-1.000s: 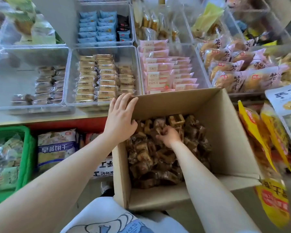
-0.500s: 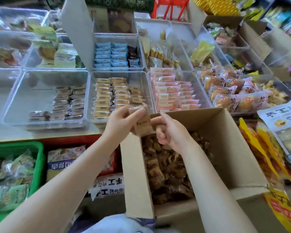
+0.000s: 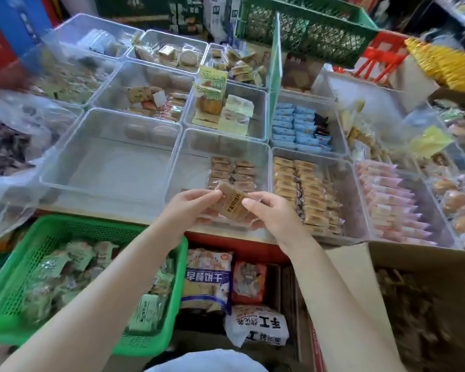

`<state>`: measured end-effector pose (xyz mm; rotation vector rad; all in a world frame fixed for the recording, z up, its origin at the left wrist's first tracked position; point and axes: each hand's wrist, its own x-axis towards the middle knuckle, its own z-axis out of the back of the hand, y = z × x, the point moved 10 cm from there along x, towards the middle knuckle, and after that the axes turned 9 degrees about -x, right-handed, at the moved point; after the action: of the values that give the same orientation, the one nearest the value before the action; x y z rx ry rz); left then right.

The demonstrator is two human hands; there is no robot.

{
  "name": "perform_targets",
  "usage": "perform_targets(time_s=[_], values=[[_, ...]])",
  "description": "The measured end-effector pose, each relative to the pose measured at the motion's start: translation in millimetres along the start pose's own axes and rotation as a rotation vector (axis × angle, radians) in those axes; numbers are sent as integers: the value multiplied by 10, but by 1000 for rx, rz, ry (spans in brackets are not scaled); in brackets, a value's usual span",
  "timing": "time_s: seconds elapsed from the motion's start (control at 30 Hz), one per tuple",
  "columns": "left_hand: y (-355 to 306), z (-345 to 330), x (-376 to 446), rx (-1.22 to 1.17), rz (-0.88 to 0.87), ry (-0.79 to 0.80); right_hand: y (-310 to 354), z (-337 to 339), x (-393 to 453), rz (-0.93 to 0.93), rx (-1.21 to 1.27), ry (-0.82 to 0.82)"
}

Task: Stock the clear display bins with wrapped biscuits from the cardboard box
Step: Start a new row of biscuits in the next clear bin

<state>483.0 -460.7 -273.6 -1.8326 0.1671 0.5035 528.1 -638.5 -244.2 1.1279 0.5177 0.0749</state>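
Observation:
A brown wrapped biscuit (image 3: 230, 204) is held between both hands over the front edge of a clear bin (image 3: 191, 167). My left hand (image 3: 188, 210) pinches its left end and my right hand (image 3: 274, 213) pinches its right end. That bin has two short rows of brown wrapped biscuits (image 3: 232, 171) at its back right; its left part is bare. The open cardboard box (image 3: 427, 304) with dark wrapped biscuits sits at the lower right, blurred.
An empty clear bin (image 3: 113, 159) lies left of the target bin; a bin of tan biscuits (image 3: 304, 189) and one of pink packs (image 3: 389, 202) lie right. A green basket (image 3: 32, 277) of snacks sits lower left. Bagged snacks (image 3: 207, 283) stand under the counter.
My right hand took a biscuit from the box and my left hand joined it. Both hands have carried it left and forward, from above the box to the clear bin's front edge.

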Motion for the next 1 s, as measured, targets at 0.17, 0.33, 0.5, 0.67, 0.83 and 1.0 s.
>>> perform_targets(time_s=[0.17,0.33,0.5,0.67,0.83,1.0], values=[[-68,1000,487,735,-191,-210,203,-302,533,46,-448,-138],[379,1106,1003,1094,-101,-82,127,-465,1222,-4,-605,-215],[629,1133,1122,1195,-88,-64,10,-820,1876,3,-687,-201],[601,1116,1114,1211,-88,-59,-162,-1230,2257,-3,-772,-169],[596,1113,1112,1207,-90,-50,-321,-1457,2333,35,-1060,-33],[557,1133,1133,1190,-92,-46,-431,-1574,2305,10,-1365,138]])
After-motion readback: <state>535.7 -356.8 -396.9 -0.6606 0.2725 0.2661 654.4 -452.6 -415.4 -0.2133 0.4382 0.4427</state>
